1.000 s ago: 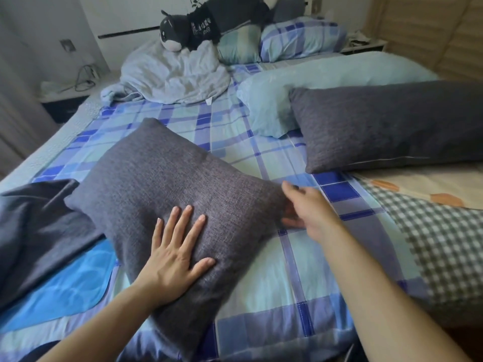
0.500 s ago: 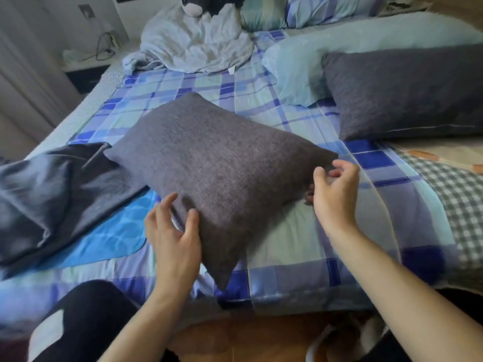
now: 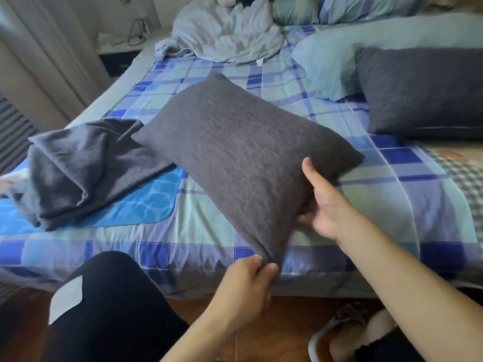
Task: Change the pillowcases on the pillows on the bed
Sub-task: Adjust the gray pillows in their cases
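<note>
A dark grey pillow (image 3: 240, 152) lies slantwise on the blue plaid bed (image 3: 198, 231), its near corner lifted over the bed's front edge. My left hand (image 3: 248, 288) pinches that near corner between thumb and fingers. My right hand (image 3: 321, 202) grips the pillow's right side, thumb on top and fingers tucked underneath. A second dark grey pillow (image 3: 423, 92) rests at the right. An empty, crumpled dark grey pillowcase (image 3: 78, 168) lies on the bed at the left.
A blue mat (image 3: 136, 207) lies under the loose pillowcase. A pale blue pillow (image 3: 334, 56) and a heap of light bedding (image 3: 227, 35) sit farther back. A checked cloth (image 3: 470, 184) covers the bed's right edge. My dark-clad knee (image 3: 104, 304) and a slipper (image 3: 347, 338) are over the wooden floor.
My left hand slid from the pillow's near edge down to its near corner and now pinches it. My right hand closed round the right side, and that end rose toward me.
</note>
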{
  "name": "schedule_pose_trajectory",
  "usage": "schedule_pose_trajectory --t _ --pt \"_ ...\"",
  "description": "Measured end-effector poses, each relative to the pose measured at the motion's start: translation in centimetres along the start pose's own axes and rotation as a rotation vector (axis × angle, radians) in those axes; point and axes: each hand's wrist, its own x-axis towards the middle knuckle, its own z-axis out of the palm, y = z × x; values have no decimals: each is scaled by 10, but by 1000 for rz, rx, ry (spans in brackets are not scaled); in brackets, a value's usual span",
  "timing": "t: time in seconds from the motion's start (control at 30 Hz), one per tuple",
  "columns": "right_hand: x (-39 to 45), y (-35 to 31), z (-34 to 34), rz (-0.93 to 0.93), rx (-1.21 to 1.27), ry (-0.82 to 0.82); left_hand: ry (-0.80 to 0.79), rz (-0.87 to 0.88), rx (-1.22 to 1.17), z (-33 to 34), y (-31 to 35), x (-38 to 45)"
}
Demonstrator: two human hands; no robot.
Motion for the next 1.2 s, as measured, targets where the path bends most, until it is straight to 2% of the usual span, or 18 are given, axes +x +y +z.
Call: schedule_pose_trajectory --t 0.03,0.1,0.2,0.23,0.3,0.37,0.4,0.43,0.5,0.57,0.63,0.67,0.77,0.93,1.0,1.1,1.13,1.2 --pt "2 -7 6 -21 26 22 -57 23 53 1 9 0" --pt "10 -26 10 -231 -49 258 -178 95 78 -2 31 3" --pt "-2 -88 -18 -496 -478 555 -200 304 97 -37 65 8" --pt "-7 -111 -38 -477 -602 604 -121 334 39 -59 72 12" --pt "-7 -147 -83 -286 -905 748 202 341 -56 -109 70 37" --pt "-14 -160 -97 -87 -1259 932 458 193 8 -158 50 80" --pt "-14 -161 -91 -105 -1368 1027 493 86 131 -178 34 102" --pt "-12 -160 -73 -249 -1430 1063 474 -38 244 -189 14 120" --pt "-4 -149 -25 -690 -1469 948 347 -237 280 -192 -30 146" --pt "12 -129 27 -996 -1541 684 298 -308 89 -186 -55 156" --pt "40 -106 64 -970 -1698 439 296 -350 1 -192 -67 160" --pt "55 -98 72 -879 -1749 405 288 -364 1 -198 -69 160" --pt "87 -78 68 -780 -1730 488 209 -381 -107 -211 -88 158" --pt "91 -27 40 -1036 -1610 588 -13 -216 -180 -207 -93 141" --pt "82 -24 31 -1069 -1605 634 -211 -158 -128 -221 -89 118" --pt "53 -22 26 -1191 -1608 689 -645 -149 174 -244 -98 78" --pt "40 -24 33 -1195 -1631 704 -666 -175 281 -249 -104 76" --pt "17 -47 65 -977 -1791 678 -454 -217 345 -255 -104 93"
